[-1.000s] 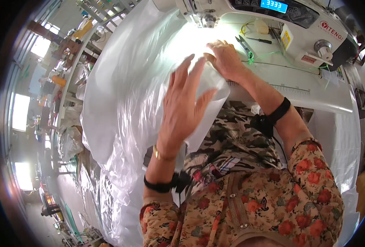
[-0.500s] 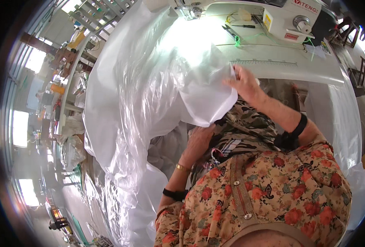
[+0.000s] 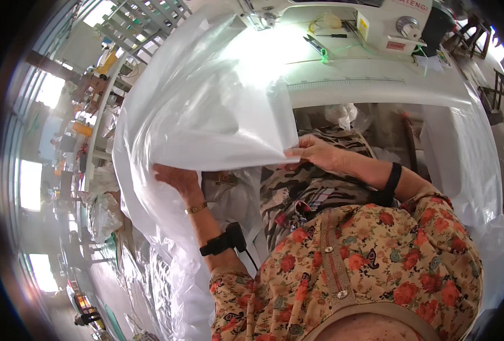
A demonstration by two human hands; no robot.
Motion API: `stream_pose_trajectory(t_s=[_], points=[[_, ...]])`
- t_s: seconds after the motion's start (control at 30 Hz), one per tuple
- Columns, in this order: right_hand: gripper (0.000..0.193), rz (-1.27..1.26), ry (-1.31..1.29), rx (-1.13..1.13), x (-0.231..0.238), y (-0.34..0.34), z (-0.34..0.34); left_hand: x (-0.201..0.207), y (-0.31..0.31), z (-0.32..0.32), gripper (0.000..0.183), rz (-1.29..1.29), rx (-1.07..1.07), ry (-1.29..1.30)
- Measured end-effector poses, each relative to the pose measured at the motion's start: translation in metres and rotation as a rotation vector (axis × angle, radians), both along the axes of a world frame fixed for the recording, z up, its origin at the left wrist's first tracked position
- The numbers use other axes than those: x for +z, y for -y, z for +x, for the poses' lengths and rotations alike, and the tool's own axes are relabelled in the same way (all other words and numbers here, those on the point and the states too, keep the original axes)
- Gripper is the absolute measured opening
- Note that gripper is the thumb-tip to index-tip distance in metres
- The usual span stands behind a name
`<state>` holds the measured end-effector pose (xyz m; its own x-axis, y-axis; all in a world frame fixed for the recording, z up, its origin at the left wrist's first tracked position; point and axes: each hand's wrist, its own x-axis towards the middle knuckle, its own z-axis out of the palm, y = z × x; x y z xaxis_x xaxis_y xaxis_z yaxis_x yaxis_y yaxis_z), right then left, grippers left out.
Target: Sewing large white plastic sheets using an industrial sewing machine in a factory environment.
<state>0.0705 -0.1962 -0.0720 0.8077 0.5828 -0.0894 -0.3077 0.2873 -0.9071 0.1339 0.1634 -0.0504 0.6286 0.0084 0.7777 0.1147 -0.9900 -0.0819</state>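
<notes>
Past the near edge of the white table (image 3: 365, 67) hangs milky-white, translucent sheeting (image 3: 206, 125); back from that edge lies bright green thread (image 3: 324, 55). The blouse (image 3: 371, 275) is tan with red-orange roses, the lap cloth (image 3: 334, 184) camouflage in brown, grey and black.

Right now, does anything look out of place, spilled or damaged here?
Nothing plainly stands out. The white sheet is rumpled at the left, which seems ordinary for loose material; the right hand holds it near a corner. The snips lie apart from it on the table. Glare hides detail below the machine head.
</notes>
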Motion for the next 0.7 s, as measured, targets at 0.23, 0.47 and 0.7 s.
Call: stream_pose_trajectory(t_s=[0.23, 0.47, 0.7], points=[[0.027, -0.187, -0.117, -0.071, -0.055, -0.017, 0.012, -0.080, -0.037, -0.073, 0.028, 0.336, 0.090, -0.716], [0.031, -0.178, 0.030, -0.190, -0.070, -0.020, 0.006, 0.080, 0.141, -0.108, 0.017, -0.311, -0.466, -0.699], [0.047, -0.521, 0.142, -0.002, -0.038, 0.000, -0.001, 0.055, 0.114, -0.011, 0.013, -0.174, -0.472, -0.118]])
